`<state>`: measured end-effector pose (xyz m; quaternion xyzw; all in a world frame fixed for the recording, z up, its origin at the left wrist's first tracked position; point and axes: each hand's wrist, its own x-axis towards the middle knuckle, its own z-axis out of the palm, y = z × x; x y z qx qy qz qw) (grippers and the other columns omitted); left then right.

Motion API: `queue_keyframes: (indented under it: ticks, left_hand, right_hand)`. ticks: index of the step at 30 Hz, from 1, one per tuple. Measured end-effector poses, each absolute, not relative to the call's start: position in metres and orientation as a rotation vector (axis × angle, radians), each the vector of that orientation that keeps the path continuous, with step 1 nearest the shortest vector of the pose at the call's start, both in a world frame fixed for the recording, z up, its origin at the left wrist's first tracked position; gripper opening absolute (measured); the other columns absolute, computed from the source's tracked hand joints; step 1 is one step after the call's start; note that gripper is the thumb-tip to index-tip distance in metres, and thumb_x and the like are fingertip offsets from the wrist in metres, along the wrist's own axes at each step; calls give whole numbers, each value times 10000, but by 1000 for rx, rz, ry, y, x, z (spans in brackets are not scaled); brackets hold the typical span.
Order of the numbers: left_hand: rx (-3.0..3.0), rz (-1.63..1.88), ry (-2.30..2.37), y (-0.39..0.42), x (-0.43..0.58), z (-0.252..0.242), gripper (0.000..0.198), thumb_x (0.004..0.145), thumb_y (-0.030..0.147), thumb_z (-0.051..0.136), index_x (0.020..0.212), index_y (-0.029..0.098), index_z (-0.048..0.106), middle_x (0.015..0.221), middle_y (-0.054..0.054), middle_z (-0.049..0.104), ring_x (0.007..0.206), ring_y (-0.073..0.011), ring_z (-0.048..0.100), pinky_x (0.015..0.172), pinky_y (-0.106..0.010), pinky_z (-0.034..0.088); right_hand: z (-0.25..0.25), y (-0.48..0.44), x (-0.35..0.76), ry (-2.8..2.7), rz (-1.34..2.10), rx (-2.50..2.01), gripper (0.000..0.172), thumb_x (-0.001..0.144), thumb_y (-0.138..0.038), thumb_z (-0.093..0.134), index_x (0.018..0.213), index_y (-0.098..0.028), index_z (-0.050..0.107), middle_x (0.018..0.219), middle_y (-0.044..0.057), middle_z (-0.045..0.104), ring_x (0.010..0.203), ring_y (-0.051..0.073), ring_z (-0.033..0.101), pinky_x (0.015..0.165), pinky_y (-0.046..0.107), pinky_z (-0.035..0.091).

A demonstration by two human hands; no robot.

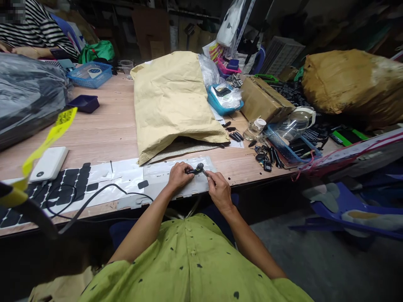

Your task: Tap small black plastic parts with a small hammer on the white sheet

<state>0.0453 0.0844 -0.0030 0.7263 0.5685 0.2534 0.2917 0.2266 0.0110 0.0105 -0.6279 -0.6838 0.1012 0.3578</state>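
Work right now is all in my two hands, at the near edge of the desk [110, 126], about the middle of it. My left hand [179, 176] is closed around one end of a small black piece [195, 169]. It has a round grey bit on top. My right hand [219, 191] is closed too, and its fingertips pinch the other end of the same piece, by the round bit. So both hands hold it, just above a clear plastic sheet [157, 172] that lies along the near edge.

I think the step is this: I hold the piece still with the left hand and work on its end with the right. I cannot see what my right fingertips do there, it is too small.

The piece is tiny, so I think any next move calls for a firm left grip and small, careful turns or pushes with the right fingers, kept over the desk so nothing drops to the floor.

Behind my hands lies a big tan paper bag [171, 96]. More little black pieces [234, 135] lie just right of it, near a blue basket [283, 147] by the right edge. A black cable [94, 195] runs along the near edge to my left, near a white box [48, 163]. A person in a striped top [37, 29] sits at the far left corner.
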Motion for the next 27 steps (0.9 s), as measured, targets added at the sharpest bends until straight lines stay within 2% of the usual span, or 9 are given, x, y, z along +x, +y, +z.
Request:
queue_keyframes:
  ticks: [11,27]
  left_hand:
    - [1834,601,1549,90,46,2,165,698,227,794,859,259,780,830,-13,726,919,-254,626,812,-369,498]
    - [1849,609,1538,90,46,1,99,695,210,786,780,244,747,814,-16,712,917,-251,622,822,-361,491]
  right_hand:
    - [12,12,225,-1730,224,-1620,363,964,-200,442,1140,-248,756,990,72,728,961,200,683,864,297,541]
    - [18,10,212,-1878,177,-1568,375,956,-165,461,1174,-261,752,952,59,718,918,188,674,835,271,534]
